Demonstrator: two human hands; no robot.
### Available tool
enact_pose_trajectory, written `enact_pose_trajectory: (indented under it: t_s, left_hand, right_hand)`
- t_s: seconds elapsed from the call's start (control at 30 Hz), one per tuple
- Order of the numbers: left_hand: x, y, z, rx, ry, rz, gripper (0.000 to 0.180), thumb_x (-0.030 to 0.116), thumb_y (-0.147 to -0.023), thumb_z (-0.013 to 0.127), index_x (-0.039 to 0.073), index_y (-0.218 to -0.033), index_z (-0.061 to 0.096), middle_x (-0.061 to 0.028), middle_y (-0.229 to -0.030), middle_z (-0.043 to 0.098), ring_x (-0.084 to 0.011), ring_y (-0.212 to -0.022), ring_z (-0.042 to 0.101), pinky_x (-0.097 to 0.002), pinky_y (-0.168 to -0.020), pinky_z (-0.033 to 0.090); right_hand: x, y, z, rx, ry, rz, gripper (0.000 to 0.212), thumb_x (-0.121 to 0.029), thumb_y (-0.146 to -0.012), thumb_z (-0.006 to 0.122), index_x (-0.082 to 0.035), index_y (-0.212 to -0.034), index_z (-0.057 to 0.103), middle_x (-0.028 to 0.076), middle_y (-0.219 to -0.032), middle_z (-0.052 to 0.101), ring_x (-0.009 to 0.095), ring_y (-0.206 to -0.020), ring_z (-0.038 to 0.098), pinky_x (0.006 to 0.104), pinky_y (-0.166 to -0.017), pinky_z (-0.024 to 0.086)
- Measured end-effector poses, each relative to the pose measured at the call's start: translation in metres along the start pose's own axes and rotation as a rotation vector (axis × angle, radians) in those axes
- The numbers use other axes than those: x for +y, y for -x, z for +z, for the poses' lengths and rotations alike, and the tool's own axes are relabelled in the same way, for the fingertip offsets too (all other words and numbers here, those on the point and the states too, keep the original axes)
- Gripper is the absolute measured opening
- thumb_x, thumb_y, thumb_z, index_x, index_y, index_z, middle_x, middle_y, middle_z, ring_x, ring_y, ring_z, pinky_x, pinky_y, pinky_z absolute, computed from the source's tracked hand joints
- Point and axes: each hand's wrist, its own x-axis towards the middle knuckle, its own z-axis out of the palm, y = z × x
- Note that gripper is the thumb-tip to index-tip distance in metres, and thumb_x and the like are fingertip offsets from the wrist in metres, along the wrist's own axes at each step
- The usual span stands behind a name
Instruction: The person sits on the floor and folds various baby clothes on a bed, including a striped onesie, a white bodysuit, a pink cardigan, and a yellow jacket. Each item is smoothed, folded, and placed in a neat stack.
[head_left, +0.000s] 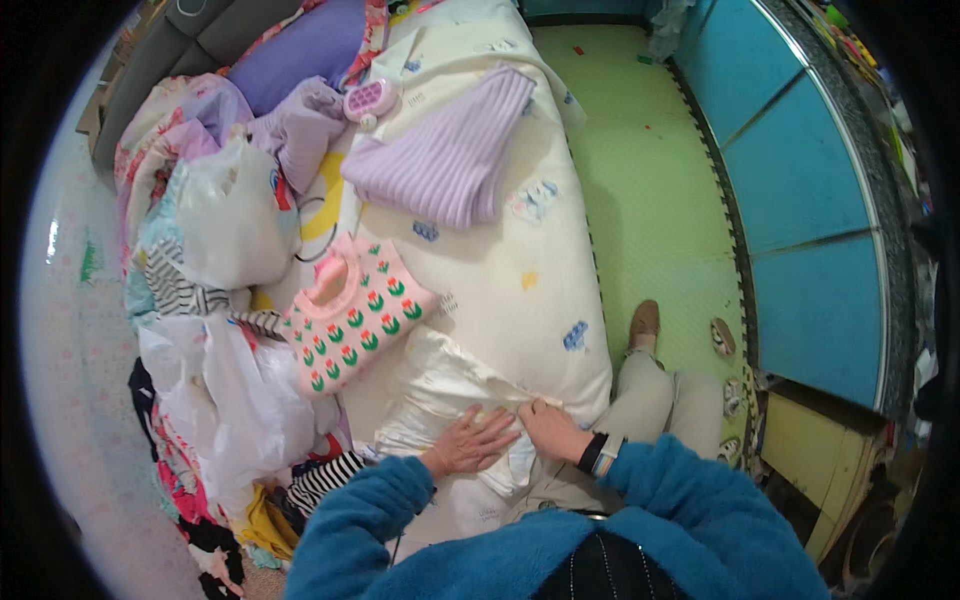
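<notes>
A shiny cream garment lies rumpled at the near edge of the bed; its exact kind cannot be made out. My left hand rests flat on it with the fingers spread. At the garment's right edge, my right hand has its fingers curled in and pinches the cloth. Just beyond lies a folded pink knit sweater with red and green tulips. Farther off is a folded lilac ribbed garment.
White plastic bags and heaped clothes line the bed's left side. A purple pillow and a pink-and-white object lie near the grey headboard. Blue cabinets stand right of the green floor mat; several shoes sit beside my legs.
</notes>
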Motion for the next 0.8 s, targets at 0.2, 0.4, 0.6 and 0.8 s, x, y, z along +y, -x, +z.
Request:
enact_pose_trajectory:
  t_s: [0.2,0.4,0.6,0.8]
  left_hand:
    - [0.002,-0.005,-0.002,-0.087,-0.043,-0.024,0.055,0.037,-0.092,0.053,0.018,-0.142,0.044,-0.0103,-0.152,0.037,-0.0276,-0.142,0.033,-0.0565,-0.115,0.019]
    - [-0.001,-0.003,0.001,-0.081,0.010,-0.018,0.039,0.039,-0.094,0.051,0.015,-0.125,0.053,-0.0132,-0.154,0.034,-0.0291,-0.144,0.029,-0.0577,-0.117,0.016]
    - [0.000,0.001,0.005,0.010,-0.025,0.024,0.026,0.028,-0.091,0.059,0.012,-0.112,0.058,-0.0151,-0.153,0.035,-0.0310,-0.146,0.026,-0.0570,-0.117,0.017]
    - [0.012,0.007,0.002,0.187,-0.109,0.046,0.050,0.028,-0.089,0.058,0.014,-0.136,0.049,-0.0127,-0.155,0.032,-0.0302,-0.145,0.027,-0.0544,-0.117,0.018]
  right_hand:
    - [-0.014,-0.013,-0.013,-0.149,-0.038,0.130,0.030,-0.018,-0.086,0.057,-0.002,-0.111,0.054,0.025,-0.106,0.059,0.041,-0.097,0.062,0.0524,-0.085,0.049]
    - [-0.023,-0.027,-0.022,-0.288,-0.144,0.299,0.069,-0.047,-0.083,0.064,0.002,-0.128,0.049,0.035,-0.125,0.052,0.049,-0.116,0.054,0.0532,-0.099,0.043]
    - [-0.030,-0.028,-0.006,-0.189,-0.092,0.388,0.076,-0.053,-0.081,0.064,0.002,-0.130,0.049,0.035,-0.126,0.052,0.048,-0.117,0.053,0.0559,-0.102,0.039]
    - [-0.026,0.007,0.013,0.186,0.053,0.180,0.053,-0.041,-0.084,0.067,-0.002,-0.117,0.053,0.028,-0.121,0.055,0.044,-0.109,0.056,0.0510,-0.091,0.046]
